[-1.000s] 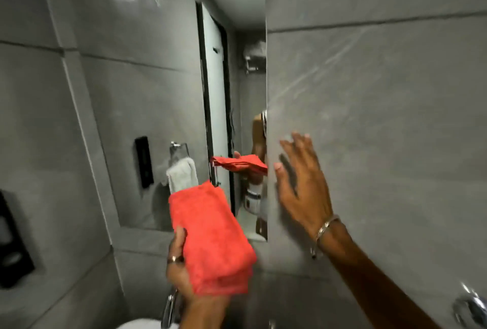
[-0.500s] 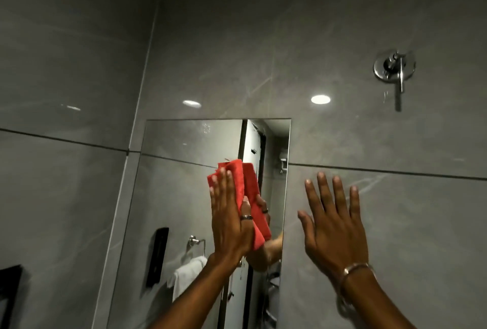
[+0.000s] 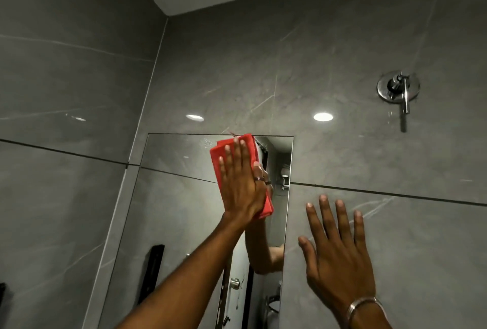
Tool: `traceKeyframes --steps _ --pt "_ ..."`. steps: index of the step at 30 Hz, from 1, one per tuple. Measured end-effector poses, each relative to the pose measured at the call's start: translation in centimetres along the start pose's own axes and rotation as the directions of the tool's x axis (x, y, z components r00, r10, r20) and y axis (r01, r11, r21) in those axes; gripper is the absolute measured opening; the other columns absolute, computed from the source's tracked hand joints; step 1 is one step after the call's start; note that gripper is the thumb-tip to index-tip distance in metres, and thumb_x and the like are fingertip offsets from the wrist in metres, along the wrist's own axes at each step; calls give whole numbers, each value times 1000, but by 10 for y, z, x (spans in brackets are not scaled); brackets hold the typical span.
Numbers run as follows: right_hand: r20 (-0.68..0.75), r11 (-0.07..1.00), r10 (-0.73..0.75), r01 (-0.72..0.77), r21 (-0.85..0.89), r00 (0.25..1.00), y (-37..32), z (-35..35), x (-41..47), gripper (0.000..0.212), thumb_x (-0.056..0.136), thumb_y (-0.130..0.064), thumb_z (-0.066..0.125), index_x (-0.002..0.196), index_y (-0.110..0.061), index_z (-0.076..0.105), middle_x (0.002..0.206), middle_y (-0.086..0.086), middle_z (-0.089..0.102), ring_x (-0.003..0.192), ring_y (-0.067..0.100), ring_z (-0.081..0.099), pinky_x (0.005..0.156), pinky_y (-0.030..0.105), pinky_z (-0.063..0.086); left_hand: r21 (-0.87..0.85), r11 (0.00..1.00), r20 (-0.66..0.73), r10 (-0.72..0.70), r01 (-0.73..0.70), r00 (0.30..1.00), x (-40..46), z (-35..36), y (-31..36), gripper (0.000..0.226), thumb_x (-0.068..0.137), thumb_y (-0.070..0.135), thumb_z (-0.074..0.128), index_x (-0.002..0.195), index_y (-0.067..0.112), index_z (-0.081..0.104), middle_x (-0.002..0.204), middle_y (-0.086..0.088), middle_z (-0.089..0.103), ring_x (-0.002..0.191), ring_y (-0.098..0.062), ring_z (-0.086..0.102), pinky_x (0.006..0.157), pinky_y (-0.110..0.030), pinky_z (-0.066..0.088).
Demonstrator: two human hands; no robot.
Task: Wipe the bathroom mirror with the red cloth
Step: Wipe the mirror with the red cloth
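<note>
The tall rectangular mirror (image 3: 174,210) is set into the grey tiled wall at lower centre. My left hand (image 3: 241,183) lies flat on a folded red cloth (image 3: 218,160), pressing it against the glass just under the mirror's top edge. Most of the cloth is covered by the hand; its upper left corner and lower right edge show. My right hand (image 3: 340,252) rests flat on the wall tile right of the mirror, fingers spread, holding nothing. A metal bangle is on that wrist.
A chrome wall valve (image 3: 398,88) with a lever hangs on the wall at upper right. The side wall (image 3: 66,117) meets the mirror wall in a corner at left. A black fixture (image 3: 151,270) and a door show as reflections in the mirror.
My left hand has lifted the red cloth from below the mirror and slid it up the glass to the top edge. My right hand has stayed flat on the wall.
</note>
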State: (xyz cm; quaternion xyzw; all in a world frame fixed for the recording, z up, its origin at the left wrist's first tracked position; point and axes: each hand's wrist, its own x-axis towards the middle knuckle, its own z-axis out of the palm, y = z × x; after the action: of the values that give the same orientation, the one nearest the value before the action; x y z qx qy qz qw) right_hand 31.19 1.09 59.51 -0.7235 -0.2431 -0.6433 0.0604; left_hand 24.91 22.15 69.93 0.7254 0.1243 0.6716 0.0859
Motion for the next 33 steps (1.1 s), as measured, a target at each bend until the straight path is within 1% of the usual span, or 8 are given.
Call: traceKeyframes --steps 2,4,6,11,15,20,26,33 --pt "-11 1000 -6 6 3 1000 0 -1 0 76 99 -57 34 165 -21 25 177 8 11 165 31 5 131 59 7 -52 970 60 239 -236 969 8 2 3 68 101 38 13 164 17 -2 174 -6 -2 162 -25 -6 132 -51 4" --pt "-14 1000 -7 7 -3 1000 0 0 -1 76 99 -57 32 166 -21 26 177 7 10 165 31 5 131 60 8 -45 837 104 547 -546 831 13 1 -6 63 107 38 16 165 17 4 175 -4 -1 162 -21 -6 131 -49 3" --pt "-14 1000 -8 8 -6 1000 -1 1 -1 76 100 -59 30 165 -22 26 177 7 9 165 32 5 130 60 8 1 761 123 644 -649 755 27 -2 -14 63 108 41 19 165 17 8 175 -2 1 162 -19 -4 131 -49 5" --pt "14 1000 -1 1 -15 1000 -2 -1 1 76 100 -60 27 166 -22 25 177 8 10 165 32 6 131 59 4 -9 968 43 252 -252 967 28 1 18 70 103 50 10 164 21 -8 174 -4 -13 161 -22 -15 131 -50 -4" --pt "18 1000 7 -7 -18 1000 -1 1 1 75 101 -60 26 166 -23 22 177 7 9 165 31 4 132 56 0 -54 940 59 341 -338 938 11 7 30 70 104 46 15 165 16 -3 174 -7 -10 161 -25 -12 131 -52 -3" --pt "29 1000 12 -12 -3 999 -2 -2 0 72 102 -56 25 167 -26 19 178 5 6 165 30 5 131 59 6 -81 827 92 562 -557 822 -43 9 13 66 107 41 23 165 19 3 175 -4 -5 162 -24 -5 130 -53 2" --pt "67 1000 22 -24 17 998 -2 -9 -3 70 103 -55 23 167 -27 18 178 4 4 165 29 3 130 58 9 -70 955 66 293 -288 954 -35 7 0 67 106 42 19 165 17 1 174 -3 -9 162 -24 -8 130 -53 -1" --pt "29 1000 16 -16 -2 999 -1 -4 -2 70 103 -55 24 167 -27 18 178 4 4 165 29 2 132 57 6 -3 970 57 242 -242 969 45 0 36 67 106 44 13 164 14 -3 174 -10 -8 161 -29 -8 130 -56 3"
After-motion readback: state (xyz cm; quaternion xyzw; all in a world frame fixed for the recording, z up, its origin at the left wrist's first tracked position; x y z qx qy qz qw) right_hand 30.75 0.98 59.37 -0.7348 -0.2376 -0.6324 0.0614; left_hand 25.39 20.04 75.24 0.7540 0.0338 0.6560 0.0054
